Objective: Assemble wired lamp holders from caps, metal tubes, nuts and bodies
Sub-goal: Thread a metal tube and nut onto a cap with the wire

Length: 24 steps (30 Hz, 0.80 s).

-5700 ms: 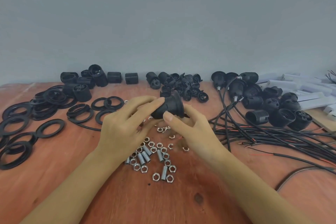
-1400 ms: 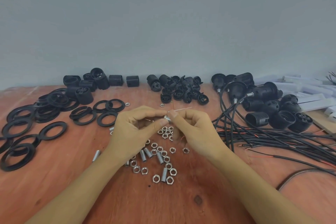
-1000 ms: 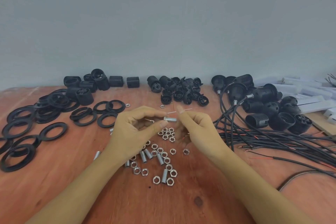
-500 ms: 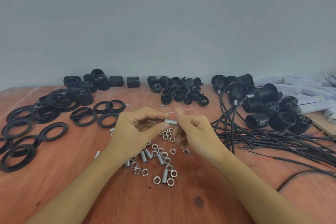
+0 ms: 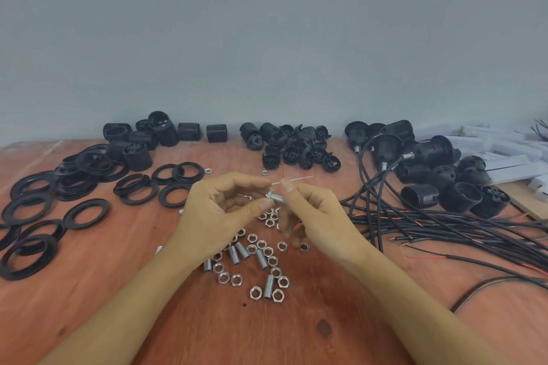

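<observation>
Above the middle of the wooden table (image 5: 89,290), my left hand (image 5: 219,216) pinches a hex nut (image 5: 269,195) on the left end of a short threaded metal tube (image 5: 277,198). My right hand (image 5: 320,222) pinches the tube's right end between thumb and forefinger. Below the hands lies a scatter of loose nuts and tubes (image 5: 261,264). Black caps (image 5: 296,148) are heaped behind. Threaded black bodies (image 5: 139,139) sit at the back left. Finished wired holders (image 5: 430,169) lie to the right.
Several black ring collars (image 5: 44,216) spread over the left side. A bundle of black cables (image 5: 444,231) with red bare ends fans across the right. White boxes (image 5: 510,157) stand at the far right. A grey wall rises behind the table.
The black lamp holder held 5.7 s ago now lies in the right-hand pile. Both hands took up a tube and nut; over the last second the fingers shift slightly around them.
</observation>
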Each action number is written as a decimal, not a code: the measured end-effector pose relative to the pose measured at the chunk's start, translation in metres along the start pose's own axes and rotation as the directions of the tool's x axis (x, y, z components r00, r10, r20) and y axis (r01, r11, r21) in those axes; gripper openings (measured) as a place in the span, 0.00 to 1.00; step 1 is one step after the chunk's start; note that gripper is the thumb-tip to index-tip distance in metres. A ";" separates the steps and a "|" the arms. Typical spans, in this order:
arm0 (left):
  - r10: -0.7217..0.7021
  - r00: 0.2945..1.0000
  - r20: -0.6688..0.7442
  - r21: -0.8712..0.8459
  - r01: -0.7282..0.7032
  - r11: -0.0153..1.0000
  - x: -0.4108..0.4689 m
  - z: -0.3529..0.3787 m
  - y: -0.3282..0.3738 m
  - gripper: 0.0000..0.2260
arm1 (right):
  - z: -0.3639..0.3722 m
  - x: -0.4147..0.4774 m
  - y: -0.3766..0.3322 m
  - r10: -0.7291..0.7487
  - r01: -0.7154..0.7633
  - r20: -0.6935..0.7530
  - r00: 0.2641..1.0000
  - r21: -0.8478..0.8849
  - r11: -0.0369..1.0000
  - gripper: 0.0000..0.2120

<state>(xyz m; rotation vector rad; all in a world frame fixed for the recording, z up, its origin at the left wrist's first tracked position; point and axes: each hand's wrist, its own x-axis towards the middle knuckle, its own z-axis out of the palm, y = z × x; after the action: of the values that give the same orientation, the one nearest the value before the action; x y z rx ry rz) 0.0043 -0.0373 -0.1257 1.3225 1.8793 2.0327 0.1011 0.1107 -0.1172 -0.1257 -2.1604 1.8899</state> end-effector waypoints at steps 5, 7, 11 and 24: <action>-0.024 1.000 -0.010 0.004 0.024 1.000 0.000 0.001 0.001 0.11 | 0.000 0.000 0.001 0.022 -0.023 -0.012 1.000 -0.023 0.999 0.25; -0.011 1.000 -0.004 0.005 0.011 1.000 0.000 0.001 0.002 0.10 | 0.001 0.000 0.000 -0.003 0.003 -0.003 1.000 0.006 1.000 0.19; -0.023 1.000 0.008 0.006 0.023 1.000 0.000 0.001 0.003 0.10 | 0.002 -0.001 0.001 -0.002 0.002 -0.002 1.000 -0.025 1.000 0.26; -0.017 1.000 0.005 0.034 0.017 0.999 0.000 -0.001 0.003 0.11 | 0.001 -0.001 0.002 -0.055 0.054 -0.026 0.998 -0.006 0.998 0.21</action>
<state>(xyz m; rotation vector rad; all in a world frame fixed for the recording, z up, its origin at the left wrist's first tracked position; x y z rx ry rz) 0.0055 -0.0385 -0.1226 1.3131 1.9248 1.9959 0.1016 0.1093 -0.1196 -0.0909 -2.1300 1.8428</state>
